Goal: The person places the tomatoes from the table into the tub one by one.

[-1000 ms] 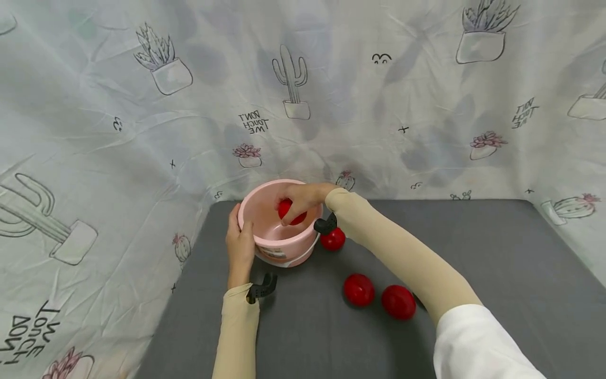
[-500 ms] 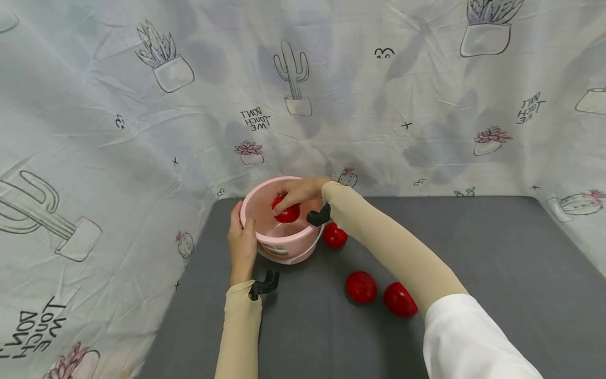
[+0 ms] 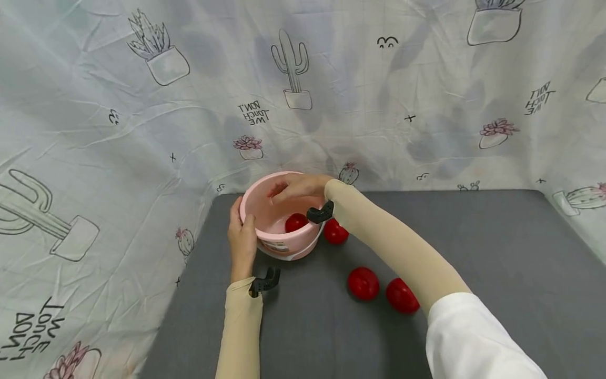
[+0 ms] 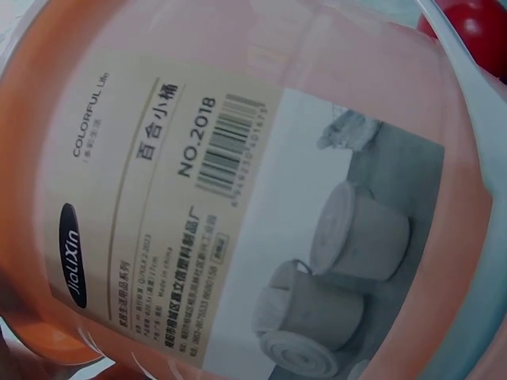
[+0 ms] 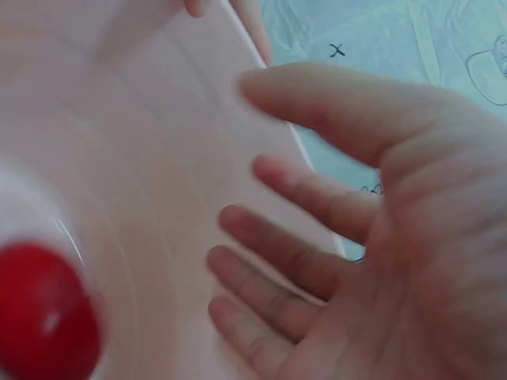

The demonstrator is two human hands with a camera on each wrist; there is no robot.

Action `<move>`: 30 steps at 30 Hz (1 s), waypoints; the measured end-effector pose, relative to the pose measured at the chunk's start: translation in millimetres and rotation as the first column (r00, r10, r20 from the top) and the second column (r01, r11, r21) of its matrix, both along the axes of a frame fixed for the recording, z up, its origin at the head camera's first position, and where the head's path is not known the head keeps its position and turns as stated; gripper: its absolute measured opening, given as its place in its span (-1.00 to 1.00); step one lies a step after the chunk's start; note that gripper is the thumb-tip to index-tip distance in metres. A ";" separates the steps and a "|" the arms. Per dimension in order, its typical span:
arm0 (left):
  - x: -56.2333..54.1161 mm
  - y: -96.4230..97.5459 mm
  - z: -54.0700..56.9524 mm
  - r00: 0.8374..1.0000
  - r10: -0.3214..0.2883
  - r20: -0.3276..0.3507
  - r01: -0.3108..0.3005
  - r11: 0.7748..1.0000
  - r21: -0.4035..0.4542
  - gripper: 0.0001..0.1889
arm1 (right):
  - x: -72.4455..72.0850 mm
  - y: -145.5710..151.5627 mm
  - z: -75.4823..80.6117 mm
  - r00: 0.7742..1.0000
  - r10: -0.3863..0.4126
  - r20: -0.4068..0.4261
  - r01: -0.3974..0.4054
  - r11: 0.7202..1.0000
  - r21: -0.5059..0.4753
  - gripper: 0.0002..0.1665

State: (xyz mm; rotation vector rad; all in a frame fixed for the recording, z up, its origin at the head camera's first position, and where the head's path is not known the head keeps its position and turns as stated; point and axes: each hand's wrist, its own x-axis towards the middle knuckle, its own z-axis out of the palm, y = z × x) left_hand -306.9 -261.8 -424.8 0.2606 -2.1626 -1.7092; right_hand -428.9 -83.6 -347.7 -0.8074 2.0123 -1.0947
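Note:
A pink plastic bucket (image 3: 276,243) with a white handle stands near the back of the grey table, its printed label filling much of the left wrist view. My left hand (image 3: 242,239) grips its left rim, thumb on the near side. Inside, one glossy red round fruit-like thing (image 3: 296,222) lies on the bottom; it also shows in the right wrist view as a red ball (image 5: 47,313). Over the bucket's opening is my right hand (image 3: 298,188), its fingers spread and relaxed with nothing between them.
Just right of the bucket sits another red round thing (image 3: 335,232). Nearer the front lie two more, a red one (image 3: 363,283) and one partly behind the right forearm (image 3: 401,296). Cactus-printed cloth (image 3: 350,89) walls off the back and left.
My right hand has let go of the red round thing, which now lies in the bucket. The fingers have opened and lifted slightly off it. My left hand keeps its grip on the rim.

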 end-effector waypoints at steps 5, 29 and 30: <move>-0.9 2.9 -0.6 1.000 -0.016 0.009 0.016 1.000 0.023 -0.38 | 9.4 16.6 11.6 0.991 -0.028 -0.132 0.022 0.999 -0.050 -0.38; 7.1 0.8 2.4 1.000 -0.026 -0.003 0.026 0.997 0.071 -0.40 | 111.8 270.5 -1.4 0.893 -0.449 -0.045 0.375 0.794 -0.478 -0.58; 7.3 1.8 2.5 1.000 -0.025 -0.001 0.025 0.997 0.071 -0.39 | 121.1 279.8 -11.2 0.896 -0.444 -0.031 0.373 0.786 -0.493 -0.58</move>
